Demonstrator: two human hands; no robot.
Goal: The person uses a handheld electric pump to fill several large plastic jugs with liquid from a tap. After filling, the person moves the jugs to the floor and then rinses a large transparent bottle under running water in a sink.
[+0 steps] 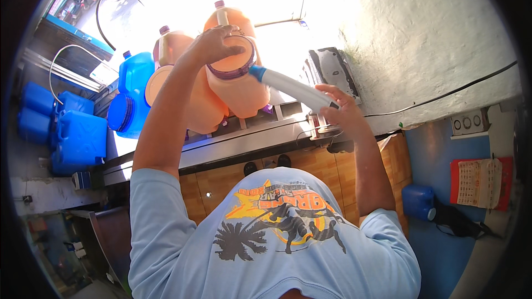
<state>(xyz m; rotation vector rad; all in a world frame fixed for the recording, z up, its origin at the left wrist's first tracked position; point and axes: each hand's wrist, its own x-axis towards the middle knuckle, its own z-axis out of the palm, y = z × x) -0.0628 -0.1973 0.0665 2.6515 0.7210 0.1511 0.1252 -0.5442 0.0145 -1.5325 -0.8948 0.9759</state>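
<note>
My left hand (215,47) grips the top of an orange water jug (244,93) by its wide round cap, which has a purple rim. The thumb lies across the cap, and the fingers reach over its far side. In my right hand (344,112) is a whitish tube-shaped tool (296,89) with a blue end. That blue end is close to the cap's right edge; whether it touches, I cannot tell. Left of this jug stands another orange jug (202,109), with a pale round cap, partly behind my left forearm. Further left is a blue jug (134,75).
A metal-edged counter (238,143) runs beneath the jugs. Several blue containers (83,133) stand at the far left. A black-and-grey box (335,72) is against the wall, where a black cable (443,98) runs. To the right are a blue container (417,199) and a calendar (479,182).
</note>
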